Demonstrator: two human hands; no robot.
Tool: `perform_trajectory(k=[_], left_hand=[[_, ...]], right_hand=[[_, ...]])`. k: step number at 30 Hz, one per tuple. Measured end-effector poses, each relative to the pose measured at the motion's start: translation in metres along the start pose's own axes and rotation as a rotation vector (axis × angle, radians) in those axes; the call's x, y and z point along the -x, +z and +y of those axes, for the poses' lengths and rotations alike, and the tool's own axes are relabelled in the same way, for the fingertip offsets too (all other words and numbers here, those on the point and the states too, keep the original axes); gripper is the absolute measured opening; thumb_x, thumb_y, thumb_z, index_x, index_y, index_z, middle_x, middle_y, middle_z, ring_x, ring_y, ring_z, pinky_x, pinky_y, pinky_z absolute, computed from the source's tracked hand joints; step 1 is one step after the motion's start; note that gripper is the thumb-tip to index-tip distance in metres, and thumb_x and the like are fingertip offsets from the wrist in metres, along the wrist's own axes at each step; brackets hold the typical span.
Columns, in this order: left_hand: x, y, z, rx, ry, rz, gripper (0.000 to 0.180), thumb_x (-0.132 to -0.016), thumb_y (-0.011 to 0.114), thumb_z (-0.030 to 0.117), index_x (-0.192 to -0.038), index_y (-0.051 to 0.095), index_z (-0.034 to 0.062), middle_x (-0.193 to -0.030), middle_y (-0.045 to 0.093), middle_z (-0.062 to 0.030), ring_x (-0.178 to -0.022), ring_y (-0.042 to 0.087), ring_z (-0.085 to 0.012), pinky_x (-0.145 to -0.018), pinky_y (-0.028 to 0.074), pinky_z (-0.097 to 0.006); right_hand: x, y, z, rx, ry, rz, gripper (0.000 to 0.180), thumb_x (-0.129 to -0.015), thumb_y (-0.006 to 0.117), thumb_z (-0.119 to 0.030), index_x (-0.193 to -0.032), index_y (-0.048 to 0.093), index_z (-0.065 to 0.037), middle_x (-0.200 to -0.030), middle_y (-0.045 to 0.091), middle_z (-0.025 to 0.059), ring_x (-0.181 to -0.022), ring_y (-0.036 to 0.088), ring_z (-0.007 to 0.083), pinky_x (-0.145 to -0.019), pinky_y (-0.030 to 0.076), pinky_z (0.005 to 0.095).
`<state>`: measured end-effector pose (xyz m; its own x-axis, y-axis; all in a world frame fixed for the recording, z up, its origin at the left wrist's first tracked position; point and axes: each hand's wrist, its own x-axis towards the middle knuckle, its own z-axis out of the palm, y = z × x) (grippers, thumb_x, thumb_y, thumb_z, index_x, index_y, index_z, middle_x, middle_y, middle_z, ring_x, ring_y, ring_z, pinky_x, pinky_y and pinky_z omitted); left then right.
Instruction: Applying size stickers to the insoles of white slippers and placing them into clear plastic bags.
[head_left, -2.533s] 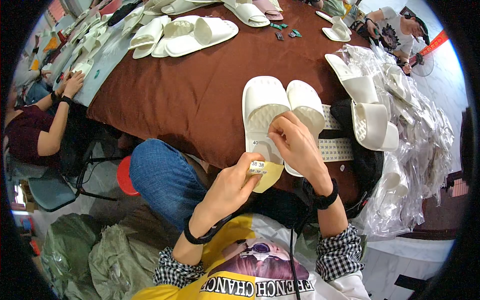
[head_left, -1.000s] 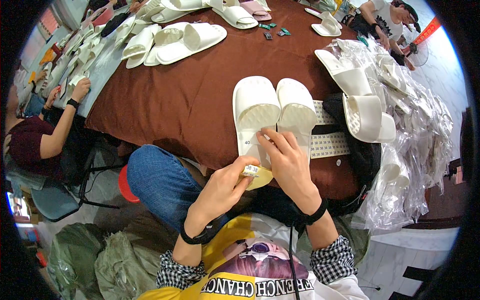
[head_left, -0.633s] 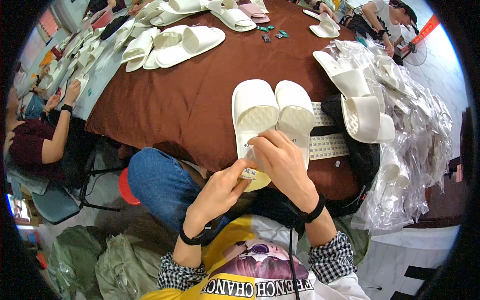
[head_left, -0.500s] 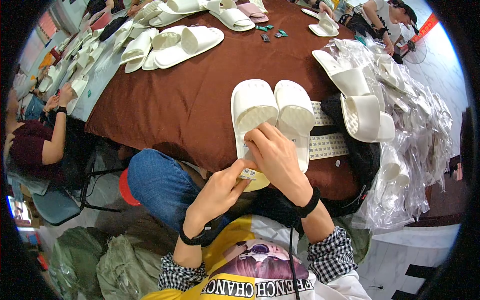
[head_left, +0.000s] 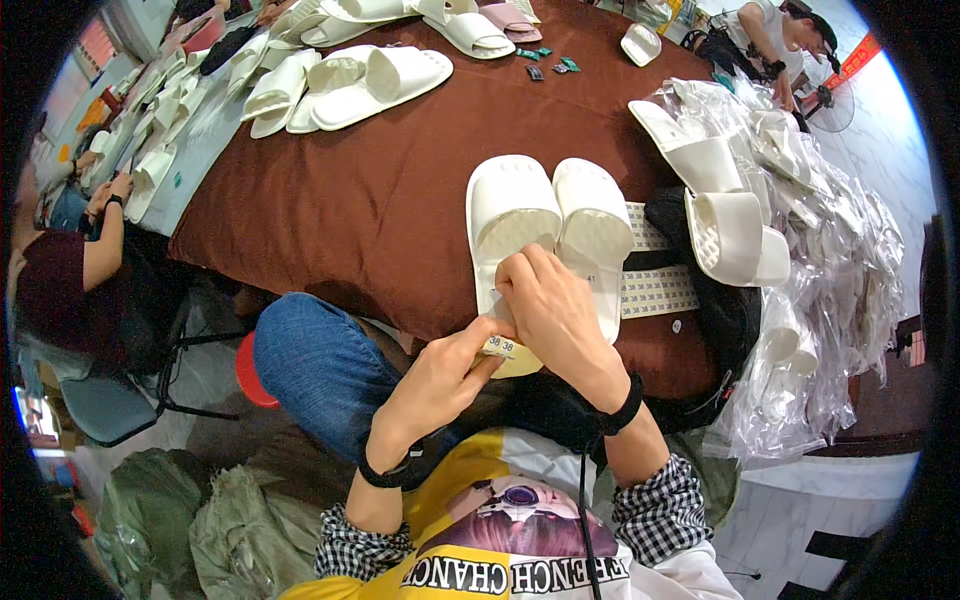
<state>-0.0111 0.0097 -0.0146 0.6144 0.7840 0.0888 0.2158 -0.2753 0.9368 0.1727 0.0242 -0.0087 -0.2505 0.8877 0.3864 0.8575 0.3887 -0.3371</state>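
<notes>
While a worker in a dark red top (head_left: 60, 285) sits at the far left, white slippers (head_left: 152, 180) lie in a row on a pale desk (head_left: 215, 130). Next comes a desk under a big brown cloth (head_left: 330, 200), with more white slippers (head_left: 390, 85) near its far side. The left hand (head_left: 435, 375) pinches a yellow sheet (head_left: 518, 362) with little white stickers that have dark numbers on them. Below it, the person's yellow and white shirt (head_left: 470, 560) has big letters, upside down from here. In front of the hands, 2 white slippers lie side by side on the brown cloth, toes away. Over the heel of the left slipper (head_left: 512, 205) is the right hand (head_left: 555, 315), fingers bent in; I can't tell if they grip anything. It blocks part of that heel. The right slipper (head_left: 592, 215) has a small dark number on its heel and hides part of 2 sticker sheets (head_left: 660, 290) full of numbers. Then come a black cloth thing (head_left: 728, 330) and a heap of slippers in clear plastic bags (head_left: 835, 230).
</notes>
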Motion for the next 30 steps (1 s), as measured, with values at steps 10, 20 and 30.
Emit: perform_trajectory(k=[10,20,30], left_hand=[[-0.003,0.003,0.004,-0.028,-0.039,-0.001,0.03,-0.09,0.065,-0.001,-0.119,0.058,0.0024,-0.104,0.071,-0.019,-0.096,0.073,-0.0327,-0.082,0.056,-0.039],[0.001,0.003,0.001,-0.02,-0.036,0.06,0.031,-0.089,0.065,-0.003,-0.118,0.058,0.0046,-0.106,0.07,-0.0157,-0.098,0.072,-0.0307,-0.082,0.056,-0.037],[0.0,0.002,0.004,-0.044,-0.026,0.051,0.03,-0.091,0.062,-0.001,-0.119,0.056,0.0053,-0.103,0.068,-0.0214,-0.097,0.069,-0.0395,-0.079,0.054,-0.04]], right_hand=[[0.003,0.0,0.003,0.023,0.003,0.042,0.02,-0.081,0.069,-0.014,-0.094,0.055,-0.007,-0.089,0.054,0.0095,-0.084,0.062,0.031,-0.066,0.053,0.0414],[0.045,-0.028,-0.004,-0.308,0.268,0.204,0.01,-0.086,0.067,0.003,-0.094,0.061,0.0,-0.087,0.058,0.0142,-0.074,0.063,0.0303,-0.063,0.05,0.0375],[0.132,-0.089,0.063,-0.134,0.728,0.376,0.005,-0.092,0.062,0.0,-0.095,0.059,0.003,-0.087,0.062,0.0161,-0.069,0.063,0.0272,-0.064,0.05,0.0365]])
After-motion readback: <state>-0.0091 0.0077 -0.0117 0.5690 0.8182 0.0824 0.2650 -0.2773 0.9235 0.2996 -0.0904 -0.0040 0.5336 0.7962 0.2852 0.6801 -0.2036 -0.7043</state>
